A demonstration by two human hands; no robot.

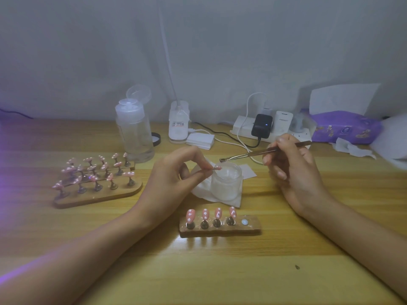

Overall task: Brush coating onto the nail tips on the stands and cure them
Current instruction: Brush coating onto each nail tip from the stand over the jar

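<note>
My left hand pinches a small stand with a pink nail tip, held over a frosted glass jar. My right hand grips a thin metal-handled brush; its tip points left, just above the jar and a little apart from the nail tip. In front of me a small wooden base carries several pink nail tips with white dots and has one bare slot at its right end. At the left, a larger wooden base holds several more pink tips.
The jar stands on a white tissue. At the back are a clear pump bottle, a white lamp base, cotton pads, a power strip with chargers and cables, and a purple wipes pack. Violet light glows at the left edge.
</note>
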